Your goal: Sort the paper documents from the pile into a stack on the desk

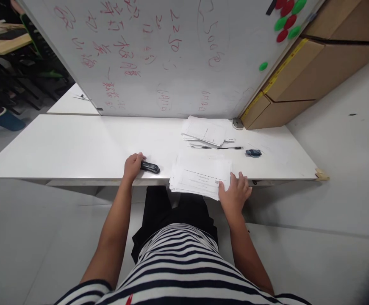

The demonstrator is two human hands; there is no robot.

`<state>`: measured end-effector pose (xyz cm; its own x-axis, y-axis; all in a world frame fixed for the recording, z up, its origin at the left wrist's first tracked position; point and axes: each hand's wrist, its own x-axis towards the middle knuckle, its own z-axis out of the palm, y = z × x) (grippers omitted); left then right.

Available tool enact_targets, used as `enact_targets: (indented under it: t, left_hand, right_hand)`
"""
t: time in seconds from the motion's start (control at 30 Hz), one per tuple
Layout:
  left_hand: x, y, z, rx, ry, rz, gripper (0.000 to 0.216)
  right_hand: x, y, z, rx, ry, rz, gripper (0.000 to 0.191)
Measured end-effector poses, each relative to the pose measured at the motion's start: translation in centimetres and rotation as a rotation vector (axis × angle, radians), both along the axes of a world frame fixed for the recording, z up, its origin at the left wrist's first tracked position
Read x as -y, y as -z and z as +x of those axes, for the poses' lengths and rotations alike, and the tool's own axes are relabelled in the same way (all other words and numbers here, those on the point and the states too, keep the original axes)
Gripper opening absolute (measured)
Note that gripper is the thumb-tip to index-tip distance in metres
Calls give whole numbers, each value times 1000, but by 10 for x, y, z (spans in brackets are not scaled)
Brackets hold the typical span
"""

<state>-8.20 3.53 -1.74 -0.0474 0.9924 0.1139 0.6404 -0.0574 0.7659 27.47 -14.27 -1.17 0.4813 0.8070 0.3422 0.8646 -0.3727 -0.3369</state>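
My left hand (pixel 132 168) is closed around one end of a black stapler (pixel 150 167), which lies on the white table near its front edge. Right of the stapler is a loose stack of printed sheets (pixel 197 178), jutting a little over the front edge. At that stack's right side, my right hand (pixel 236 192) has its thumb touching the top sheet near the corner. Its other fingers are apart, beyond the paper's edge. Farther back lies a second pile of papers (pixel 205 130), slightly fanned.
A whiteboard (pixel 184 84) with red writing and magnets stands behind the white table (pixel 66 148). Cardboard boxes (pixel 286 76) stand at the right. A dark strip (pixel 216 147), a small dark blue object (pixel 253 153) and a grey round item (pixel 237 123) lie on the tabletop.
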Motion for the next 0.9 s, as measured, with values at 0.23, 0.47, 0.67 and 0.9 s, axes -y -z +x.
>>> enact_targets:
  t: [0.23,0.47,0.67,0.9]
  left_hand:
    - [-1,3,-1,19,-11,6,48]
    - [-1,5,-2,52,-213,80,50]
    - [-4,5,-3,21,-189,47,52]
    - [-2,4,-3,30,-178,39,53]
  right_hand:
    - [-79,-33,14,91,-251,-34,47]
    - [-212,-40,26,352,-475,-481,51]
    - [-239,-32,23,424,-430,-664,37]
    - [-235,-33,33,401,-368,-627,34]
